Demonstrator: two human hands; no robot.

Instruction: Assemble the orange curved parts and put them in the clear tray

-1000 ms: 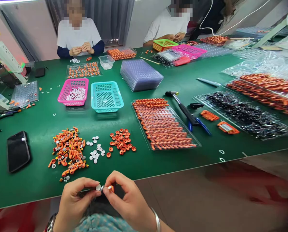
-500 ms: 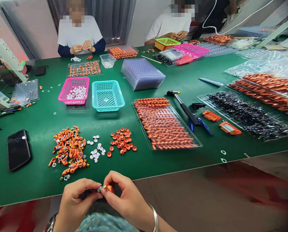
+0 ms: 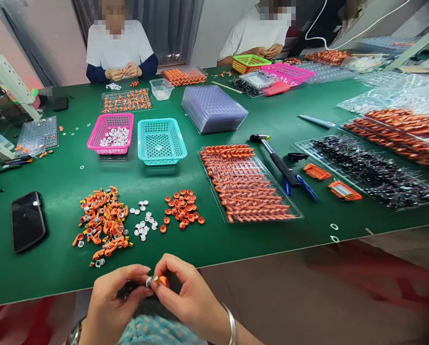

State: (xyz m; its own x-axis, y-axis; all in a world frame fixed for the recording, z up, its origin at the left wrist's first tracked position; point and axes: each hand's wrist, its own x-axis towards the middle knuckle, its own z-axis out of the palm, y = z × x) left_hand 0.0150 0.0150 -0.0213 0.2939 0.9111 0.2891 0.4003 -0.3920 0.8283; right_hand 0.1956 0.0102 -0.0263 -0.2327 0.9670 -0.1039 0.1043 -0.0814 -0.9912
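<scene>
Close to my lap, just off the table's front edge, both hands meet fingertip to fingertip. My left hand (image 3: 119,294) pinches a small round silver-and-white piece (image 3: 149,281) between thumb and index finger. Pinched in my right hand (image 3: 185,292) is an orange earbud shell (image 3: 163,281) with a gold-coloured end, partly hidden by the fingers. The two pieces are close together; whether they touch I cannot tell. Beyond my hands lie a pile of orange earbud shells (image 3: 106,218), several white discs (image 3: 141,229) and a group of orange round caps (image 3: 181,208).
A phone (image 3: 28,222) lies at left. Behind the piles stand a pink basket (image 3: 92,139) of white pieces and a turquoise basket (image 3: 162,161). To the right are a filled clear tray (image 3: 250,187), a hammer (image 3: 281,163) and black wired parts (image 3: 368,167). Two people sit across the table.
My hands stay almost in place, still pinching the same pieces. The table scene has shifted very slightly with the camera.
</scene>
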